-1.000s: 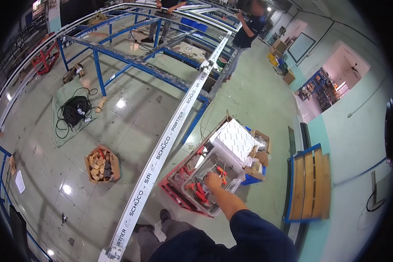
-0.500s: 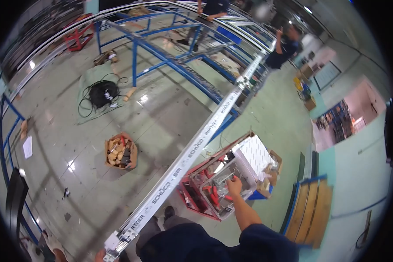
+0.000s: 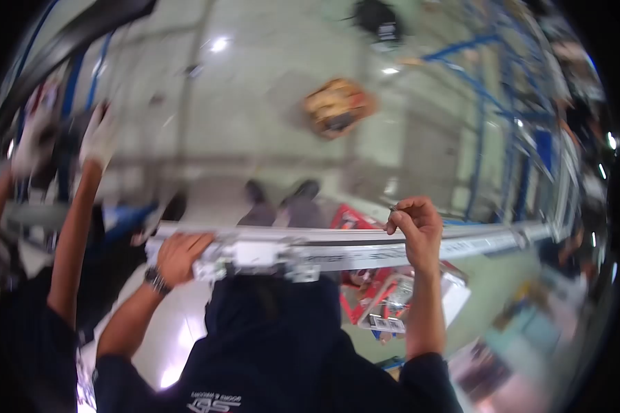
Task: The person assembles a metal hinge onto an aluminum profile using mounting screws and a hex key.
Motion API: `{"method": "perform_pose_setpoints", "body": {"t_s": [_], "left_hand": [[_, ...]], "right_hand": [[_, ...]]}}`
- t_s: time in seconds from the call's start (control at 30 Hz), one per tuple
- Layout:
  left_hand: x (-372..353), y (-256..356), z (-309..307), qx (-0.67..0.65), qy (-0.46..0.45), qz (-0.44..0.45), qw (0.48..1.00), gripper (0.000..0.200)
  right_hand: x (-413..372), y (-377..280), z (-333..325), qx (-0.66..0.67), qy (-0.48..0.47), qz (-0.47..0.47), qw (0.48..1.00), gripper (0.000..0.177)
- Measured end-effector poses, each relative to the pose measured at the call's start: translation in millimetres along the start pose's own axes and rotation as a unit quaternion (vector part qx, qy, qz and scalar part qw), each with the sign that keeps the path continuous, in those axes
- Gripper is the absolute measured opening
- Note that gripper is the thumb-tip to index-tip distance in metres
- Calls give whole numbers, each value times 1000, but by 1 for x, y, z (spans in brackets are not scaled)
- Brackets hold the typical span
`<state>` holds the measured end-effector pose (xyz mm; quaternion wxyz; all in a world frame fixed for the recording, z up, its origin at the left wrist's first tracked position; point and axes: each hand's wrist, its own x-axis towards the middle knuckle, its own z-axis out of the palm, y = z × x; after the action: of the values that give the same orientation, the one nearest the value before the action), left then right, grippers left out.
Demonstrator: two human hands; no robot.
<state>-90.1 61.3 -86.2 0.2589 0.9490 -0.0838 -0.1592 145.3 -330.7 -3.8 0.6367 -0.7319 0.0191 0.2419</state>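
A long aluminium profile (image 3: pixel 351 256) with printed protective film crosses in front of my body. My left hand (image 3: pixel 179 258), with a watch at its wrist, is wrapped over the profile's left end. Beside it sits a bright metal bracket-like fitting (image 3: pixel 255 255), blurred by motion. Above the profile, to the right, my right hand (image 3: pixel 419 224) is raised with thumb and fingers pinched together. A small dark piece shows at its fingertips, too small to name. Beyond the profile, below that hand, lies a red toolbox (image 3: pixel 355 303) with a grey tray (image 3: pixel 393 292) of tools.
A co-worker's gloved hands (image 3: pixel 100 138) are at the left, near blue frame bars. A cardboard box of wooden pieces (image 3: pixel 337 107) stands on the floor ahead, with a black bag (image 3: pixel 379 20) farther off. Blue steel trestles (image 3: pixel 475 82) occupy the right.
My right hand has left the toolbox tray and come up over the profile, pinching something small. The view has swung left and down, bringing my left hand and a co-worker's gloved hands into sight.
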Motion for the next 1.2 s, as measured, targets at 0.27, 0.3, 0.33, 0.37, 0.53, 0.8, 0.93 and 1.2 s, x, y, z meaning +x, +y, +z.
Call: {"method": "perform_pose_setpoints", "body": {"t_s": [0.27, 0.3, 0.33, 0.37, 0.53, 0.8, 0.93, 1.2], "left_hand": [[15, -15, -4, -36, -21, 25, 999, 52], [16, -15, -5, -43, -21, 22, 999, 52], [18, -15, -6, -48, -20, 20, 998, 53], [19, -14, -7, -53, -18, 17, 998, 53], [22, -14, -2, -33, 27, -3, 999, 23], [21, -16, 0, -39, 25, -1, 999, 27], [22, -14, -9, -44, -7, 15, 999, 40], [19, 2, -15, -42, 43, 54, 997, 47]], "right_hand": [[103, 84, 175, -95, -462, 142, 871, 20], [107, 93, 188, -94, -489, 155, 853, 21], [111, 101, 200, -94, -516, 166, 835, 22], [114, 107, 211, -93, -544, 176, 816, 22], [116, 132, 244, -87, -615, 13, 784, 18], [112, 132, 257, -86, -645, -7, 759, 20], [102, 150, 257, -51, -651, -78, 753, 21], [84, 150, 262, -93, -587, -94, 799, 23]]}}
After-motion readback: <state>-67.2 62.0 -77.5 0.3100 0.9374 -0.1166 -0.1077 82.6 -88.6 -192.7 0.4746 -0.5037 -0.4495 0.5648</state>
